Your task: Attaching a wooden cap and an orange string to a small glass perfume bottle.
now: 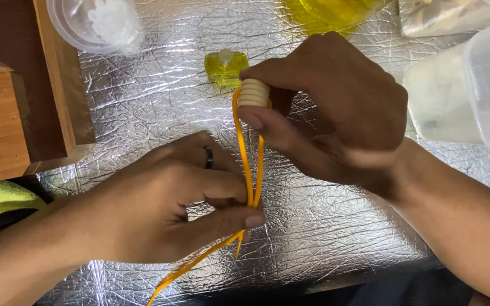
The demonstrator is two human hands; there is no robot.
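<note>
Crinkled silver foil tabletop [336, 238] under everything, creased and shiny, probably slick and soft underfoot for small parts. Milky translucent plastic tub [466, 90] well to the right of the ribbed wooden cap. Brown wooden box [24, 102] far to the left of that cap, a clear round plastic cup with white pieces [94, 22] up and left of it. Large yellow-filled glass vessel [330, 11] above the cap at the upper edge, only partly in view.

Right hand [341, 113] with grip clamped, thumb and forefinger, on the pale ribbed wooden cap [254, 93], raised above the foil. Left hand [165, 204], ringed, grip pinched together on both strands of the thin orange cord [245, 164] just below the cap, loose ends trailing down and left toward the near edge.

Cap: likely light, rigid, ridges good for a sidewise pinch. Cord: limp, smooth, liable to slide; best held close under the cap. Small square yellow glass bottle [225, 68] just above and left of the cap, standing on the foil, probably fragile.
</note>
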